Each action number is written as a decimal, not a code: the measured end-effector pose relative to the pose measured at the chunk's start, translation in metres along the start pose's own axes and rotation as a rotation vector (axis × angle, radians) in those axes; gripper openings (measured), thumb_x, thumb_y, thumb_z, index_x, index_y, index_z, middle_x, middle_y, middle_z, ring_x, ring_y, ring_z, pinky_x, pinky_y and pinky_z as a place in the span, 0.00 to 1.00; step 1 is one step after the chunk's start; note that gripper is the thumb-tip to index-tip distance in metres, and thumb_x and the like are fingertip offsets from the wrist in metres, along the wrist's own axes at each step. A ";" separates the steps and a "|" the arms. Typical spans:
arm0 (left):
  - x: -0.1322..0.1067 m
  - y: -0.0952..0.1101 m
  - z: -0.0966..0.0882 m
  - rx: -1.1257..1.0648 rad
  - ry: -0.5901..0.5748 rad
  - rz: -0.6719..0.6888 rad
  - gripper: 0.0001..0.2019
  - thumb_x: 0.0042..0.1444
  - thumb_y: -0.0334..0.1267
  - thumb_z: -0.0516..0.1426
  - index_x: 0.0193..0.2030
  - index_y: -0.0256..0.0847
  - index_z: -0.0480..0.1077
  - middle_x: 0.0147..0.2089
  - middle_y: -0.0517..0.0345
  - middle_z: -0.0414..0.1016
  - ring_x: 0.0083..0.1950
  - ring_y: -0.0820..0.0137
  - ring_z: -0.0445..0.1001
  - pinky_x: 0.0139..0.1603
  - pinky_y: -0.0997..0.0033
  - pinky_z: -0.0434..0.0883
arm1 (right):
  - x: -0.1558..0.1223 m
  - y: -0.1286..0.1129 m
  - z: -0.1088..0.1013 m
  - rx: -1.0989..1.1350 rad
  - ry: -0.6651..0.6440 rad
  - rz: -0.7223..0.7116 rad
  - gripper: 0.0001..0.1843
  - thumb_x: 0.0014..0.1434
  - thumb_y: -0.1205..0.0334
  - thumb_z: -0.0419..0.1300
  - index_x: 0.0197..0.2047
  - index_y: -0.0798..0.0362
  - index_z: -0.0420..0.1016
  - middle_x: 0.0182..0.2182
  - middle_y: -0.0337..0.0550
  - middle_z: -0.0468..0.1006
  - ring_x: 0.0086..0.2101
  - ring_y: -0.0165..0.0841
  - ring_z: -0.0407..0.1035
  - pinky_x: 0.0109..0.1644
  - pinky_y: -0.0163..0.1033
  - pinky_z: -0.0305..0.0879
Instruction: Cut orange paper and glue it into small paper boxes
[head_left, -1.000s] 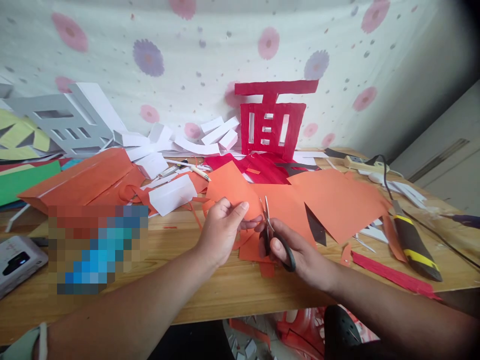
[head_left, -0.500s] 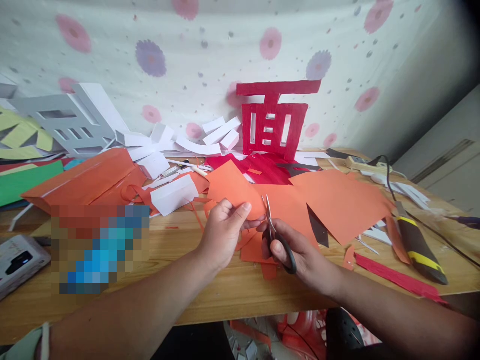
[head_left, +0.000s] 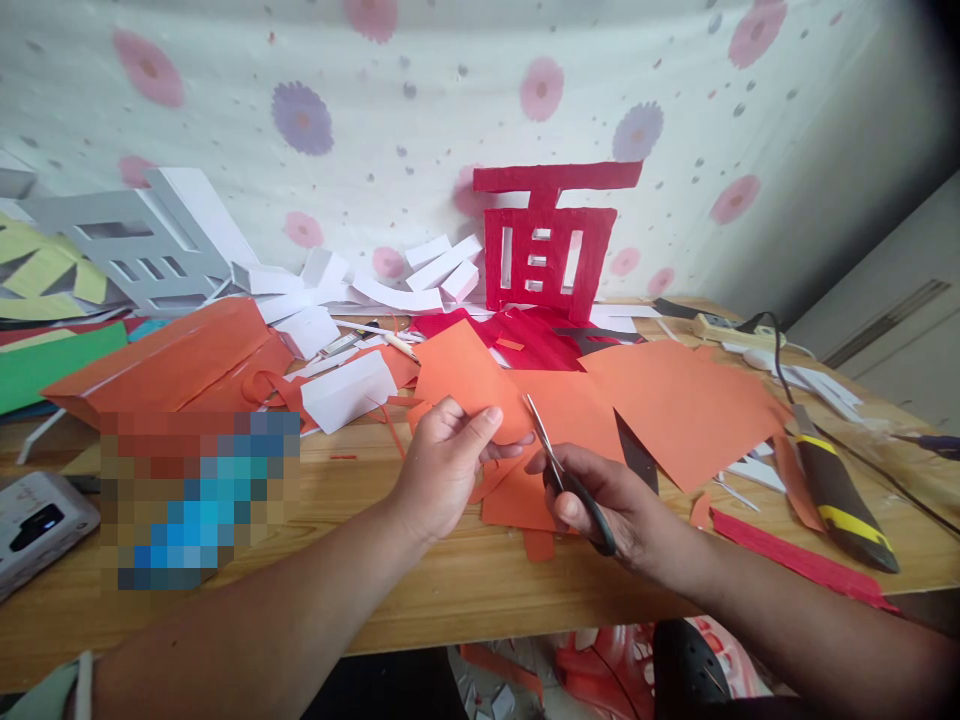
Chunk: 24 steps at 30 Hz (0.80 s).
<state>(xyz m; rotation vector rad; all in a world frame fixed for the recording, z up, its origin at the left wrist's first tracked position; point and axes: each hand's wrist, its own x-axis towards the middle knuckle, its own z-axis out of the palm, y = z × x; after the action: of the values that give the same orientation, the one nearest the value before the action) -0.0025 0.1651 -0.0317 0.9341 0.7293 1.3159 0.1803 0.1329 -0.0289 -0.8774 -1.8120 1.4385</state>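
My left hand (head_left: 454, 455) pinches a piece of orange paper (head_left: 465, 370) between thumb and fingers, just above the table. The paper reaches up and away from the hand. In my right hand (head_left: 600, 490) is a pair of scissors (head_left: 551, 450) with dark handles. Their blades look closed and point up and left, a little right of the held paper's edge. Beneath and behind both hands lie more orange sheets (head_left: 675, 400), one of them large and spread out to the right.
A red cut-out character (head_left: 551, 255) stands at the back. White folded paper pieces (head_left: 349, 390) and an orange box-like form (head_left: 172, 360) lie left. On the right are a black-and-yellow tool (head_left: 844, 490), a red strip (head_left: 795, 555) and a power strip (head_left: 739, 332). A pixelated patch hides something front left.
My right hand has moved right and slightly down with the scissors, away from the orange paper. The scissor blades have come together. My left hand stays nearly in place.
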 end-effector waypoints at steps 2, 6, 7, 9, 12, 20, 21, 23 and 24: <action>-0.001 0.000 0.000 0.004 -0.011 -0.003 0.11 0.52 0.38 0.64 0.33 0.35 0.66 0.34 0.60 0.73 0.36 0.67 0.79 0.37 0.67 0.77 | -0.001 -0.001 -0.003 -0.019 -0.007 0.006 0.20 0.62 0.44 0.57 0.44 0.53 0.64 0.27 0.33 0.57 0.26 0.26 0.50 0.30 0.33 0.51; -0.001 0.000 -0.002 0.016 -0.056 -0.009 0.09 0.54 0.37 0.62 0.36 0.35 0.68 0.37 0.56 0.74 0.37 0.68 0.78 0.38 0.66 0.77 | -0.005 0.000 -0.009 -0.057 -0.023 0.060 0.23 0.61 0.41 0.57 0.44 0.54 0.65 0.26 0.33 0.57 0.26 0.26 0.50 0.30 0.34 0.50; -0.001 0.000 -0.002 0.015 -0.067 -0.006 0.09 0.54 0.37 0.62 0.36 0.35 0.68 0.37 0.56 0.74 0.37 0.68 0.77 0.38 0.66 0.77 | -0.005 0.000 -0.010 -0.071 -0.023 0.074 0.24 0.60 0.41 0.57 0.45 0.54 0.65 0.26 0.33 0.56 0.26 0.26 0.50 0.29 0.34 0.50; 0.000 0.000 -0.002 0.012 -0.075 0.001 0.08 0.54 0.36 0.62 0.36 0.34 0.68 0.38 0.55 0.75 0.38 0.69 0.76 0.38 0.65 0.77 | -0.007 0.001 -0.011 -0.101 -0.018 0.084 0.24 0.60 0.40 0.56 0.44 0.54 0.66 0.26 0.33 0.56 0.27 0.27 0.50 0.30 0.34 0.50; 0.001 0.001 -0.001 0.018 -0.078 -0.005 0.08 0.54 0.36 0.62 0.35 0.34 0.69 0.37 0.54 0.75 0.38 0.69 0.76 0.36 0.66 0.77 | -0.008 0.001 -0.013 -0.124 -0.016 0.073 0.24 0.59 0.40 0.57 0.42 0.54 0.66 0.26 0.33 0.56 0.27 0.27 0.50 0.30 0.34 0.50; 0.002 -0.001 -0.003 0.051 -0.119 -0.038 0.11 0.52 0.38 0.63 0.34 0.34 0.68 0.36 0.55 0.75 0.36 0.69 0.76 0.36 0.66 0.77 | -0.007 -0.002 -0.015 -0.111 -0.011 0.113 0.24 0.57 0.39 0.59 0.39 0.53 0.68 0.27 0.35 0.57 0.28 0.28 0.51 0.30 0.34 0.50; 0.002 -0.001 -0.004 0.054 -0.125 -0.040 0.11 0.53 0.38 0.63 0.34 0.34 0.68 0.36 0.55 0.75 0.36 0.68 0.76 0.36 0.66 0.77 | -0.008 -0.002 -0.015 -0.112 -0.011 0.113 0.23 0.57 0.39 0.59 0.39 0.53 0.68 0.27 0.35 0.57 0.28 0.28 0.51 0.30 0.34 0.50; 0.002 -0.001 -0.004 0.061 -0.137 -0.041 0.11 0.53 0.39 0.63 0.34 0.34 0.68 0.34 0.55 0.75 0.35 0.69 0.77 0.36 0.67 0.76 | -0.008 -0.003 -0.015 -0.116 -0.014 0.113 0.23 0.57 0.39 0.59 0.38 0.53 0.68 0.27 0.35 0.57 0.28 0.28 0.51 0.30 0.34 0.49; 0.003 -0.001 -0.005 0.066 -0.141 -0.039 0.11 0.53 0.39 0.63 0.34 0.34 0.68 0.34 0.55 0.75 0.35 0.69 0.77 0.35 0.67 0.76 | -0.008 -0.003 -0.015 -0.119 -0.014 0.114 0.24 0.57 0.39 0.59 0.38 0.53 0.68 0.27 0.35 0.57 0.28 0.28 0.50 0.30 0.34 0.49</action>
<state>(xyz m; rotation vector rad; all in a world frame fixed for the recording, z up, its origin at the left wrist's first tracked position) -0.0058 0.1683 -0.0346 1.0499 0.6810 1.1852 0.1971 0.1342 -0.0236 -1.0484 -1.9011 1.4209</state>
